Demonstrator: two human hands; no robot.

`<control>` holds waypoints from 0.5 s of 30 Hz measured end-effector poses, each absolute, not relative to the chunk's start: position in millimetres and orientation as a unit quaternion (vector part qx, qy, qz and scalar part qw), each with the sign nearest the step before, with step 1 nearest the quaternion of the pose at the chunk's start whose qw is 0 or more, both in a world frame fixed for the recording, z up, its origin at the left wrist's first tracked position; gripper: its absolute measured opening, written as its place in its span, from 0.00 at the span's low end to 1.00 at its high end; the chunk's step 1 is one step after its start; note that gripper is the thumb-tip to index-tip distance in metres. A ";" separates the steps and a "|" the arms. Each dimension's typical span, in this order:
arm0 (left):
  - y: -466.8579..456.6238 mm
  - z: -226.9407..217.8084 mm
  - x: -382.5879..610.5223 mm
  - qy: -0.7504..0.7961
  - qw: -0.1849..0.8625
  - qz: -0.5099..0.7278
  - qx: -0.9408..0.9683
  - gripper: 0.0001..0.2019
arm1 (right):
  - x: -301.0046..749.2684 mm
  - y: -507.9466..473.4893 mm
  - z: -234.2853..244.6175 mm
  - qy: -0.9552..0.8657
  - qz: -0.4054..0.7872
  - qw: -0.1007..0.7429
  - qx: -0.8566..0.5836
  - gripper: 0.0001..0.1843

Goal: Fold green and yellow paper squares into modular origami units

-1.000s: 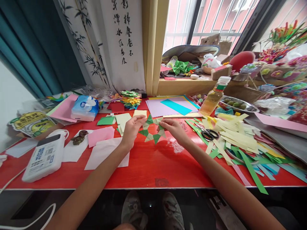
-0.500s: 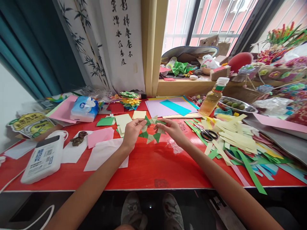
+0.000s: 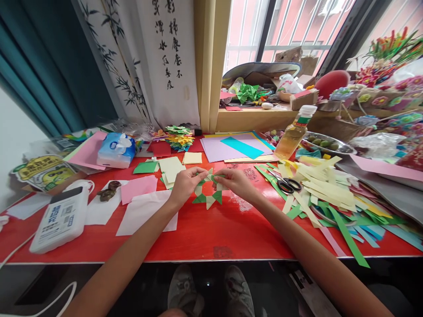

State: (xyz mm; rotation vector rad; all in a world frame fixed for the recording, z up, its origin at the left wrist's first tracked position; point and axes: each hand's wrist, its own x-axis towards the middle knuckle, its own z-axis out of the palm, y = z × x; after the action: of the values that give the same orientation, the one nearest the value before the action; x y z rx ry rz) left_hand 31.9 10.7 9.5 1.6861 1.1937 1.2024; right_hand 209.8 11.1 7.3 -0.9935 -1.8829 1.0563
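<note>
Where left hand [image 3: 185, 182] meets right [image 3: 236, 180], star [image 3: 209, 198] sits.

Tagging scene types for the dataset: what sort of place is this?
Likely a home paper-craft desk by a window. The left hand and right hand hold a folded paper star; cut paper strips and scissors lie on the red table.

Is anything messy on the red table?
Yes. Cut paper strips lie heaped on the right side of the table, around the scissors, and one long green strip sticks out over the front edge. The paper star looks neat.
</note>
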 end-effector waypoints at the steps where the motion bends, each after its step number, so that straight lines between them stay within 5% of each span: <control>1: 10.9 8.9 32.4 0.468 0.357 0.467 0.660 0.14 | 209.4 11.4 7.1 -0.731 0.418 0.375 -0.386 0.14; 15: 7.6 5.4 36.3 0.452 0.379 0.550 0.591 0.13 | 210.0 12.6 13.9 -0.666 0.450 0.455 -0.383 0.11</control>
State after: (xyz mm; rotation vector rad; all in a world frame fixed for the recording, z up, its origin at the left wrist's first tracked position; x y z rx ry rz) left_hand 36.3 7.6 5.4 1.5110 1.1559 1.4047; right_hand 210.0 12.6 13.9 -0.9450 -1.6422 1.1110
